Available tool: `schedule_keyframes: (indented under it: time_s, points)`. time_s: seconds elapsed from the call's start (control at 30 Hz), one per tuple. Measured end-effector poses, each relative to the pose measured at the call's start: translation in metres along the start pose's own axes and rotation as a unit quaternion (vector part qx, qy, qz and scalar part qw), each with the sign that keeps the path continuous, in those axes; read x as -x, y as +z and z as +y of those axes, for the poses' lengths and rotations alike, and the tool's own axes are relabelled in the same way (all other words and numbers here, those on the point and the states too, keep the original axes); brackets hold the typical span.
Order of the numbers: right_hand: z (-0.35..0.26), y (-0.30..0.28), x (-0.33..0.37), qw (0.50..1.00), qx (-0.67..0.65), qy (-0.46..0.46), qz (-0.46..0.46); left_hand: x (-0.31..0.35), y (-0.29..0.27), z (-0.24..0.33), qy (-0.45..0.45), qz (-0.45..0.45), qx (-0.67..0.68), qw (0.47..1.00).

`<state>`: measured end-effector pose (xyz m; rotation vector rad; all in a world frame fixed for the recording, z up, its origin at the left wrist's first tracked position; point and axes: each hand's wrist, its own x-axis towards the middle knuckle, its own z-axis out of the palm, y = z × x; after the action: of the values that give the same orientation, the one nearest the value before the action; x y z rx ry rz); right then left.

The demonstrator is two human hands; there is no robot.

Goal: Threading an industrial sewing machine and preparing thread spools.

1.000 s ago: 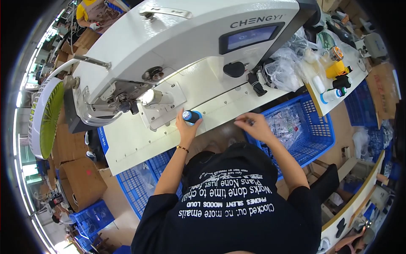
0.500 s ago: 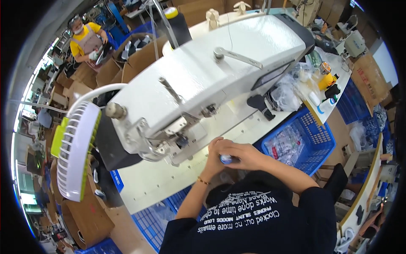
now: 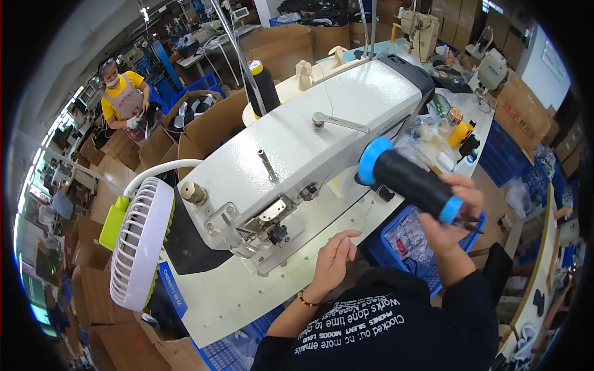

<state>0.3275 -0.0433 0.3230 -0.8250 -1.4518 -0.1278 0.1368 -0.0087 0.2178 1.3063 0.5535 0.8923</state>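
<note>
My right hand (image 3: 451,216) is closed round a large cone of black thread (image 3: 411,182) with bright blue ends, raised and tilted above the right end of the machine bed. A dark pointed tool (image 3: 468,224) sticks out by the same hand; its kind is unclear. My left hand (image 3: 335,260) hovers over the front edge of the white bed (image 3: 247,300), fingers curled together in a pinch. Whatever lies in that pinch is too small to make out. Beyond it stands a white industrial sewing machine (image 3: 297,136), with its needle area (image 3: 275,229) left of my left hand.
A white and green fan (image 3: 142,244) blocks the left side. Black thread with a yellow top (image 3: 264,86) stands behind the machine. A blue basket (image 3: 396,253) with plastic bags sits at the right, under the cone. Bottles and spools (image 3: 461,139) crowd the right table. A co-worker (image 3: 127,102) stands far left.
My hands, earlier together at the bed's front edge, are now apart. The right one has moved right and up and now holds the thread cone. The view has shifted slightly.
</note>
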Motion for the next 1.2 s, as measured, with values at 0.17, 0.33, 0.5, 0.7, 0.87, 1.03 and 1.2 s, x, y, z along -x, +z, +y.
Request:
schedule_keyframes:
  time_s: [0.17, 0.33, 0.5, 0.7, 0.87, 1.03, 1.2]
  points:
    - [0.011, -0.01, -0.049, 0.996, 0.033, -0.049, 0.072, -0.026, 0.022, 0.038, 0.062, 0.048, -0.082, 0.994]
    - [0.019, -0.024, -0.07, 0.989, -0.065, 0.069, 0.112, -0.053, 0.04, 0.063, 0.164, 0.082, -0.024, 0.983]
    - [0.019, -0.043, -0.078, 0.948, -0.223, 0.2, 0.11, -0.087, 0.075, 0.093, 0.234, -0.014, 0.011, 0.972]
    - [0.034, -0.056, -0.088, 0.974, -0.185, 0.09, 0.093, -0.108, 0.099, 0.083, 0.183, -0.013, -0.028, 0.983]
    - [0.047, -0.057, -0.106, 0.943, -0.268, 0.192, 0.041, -0.117, 0.094, 0.082, 0.184, 0.095, -0.118, 0.971]
    - [0.066, -0.062, -0.132, 0.804, -0.487, 0.3, -0.161, -0.114, 0.093, 0.095, 0.198, 0.155, -0.179, 0.951]
    - [0.071, -0.077, -0.152, 0.925, -0.218, 0.182, -0.252, -0.103, 0.073, 0.127, 0.303, 0.295, -0.299, 0.856]
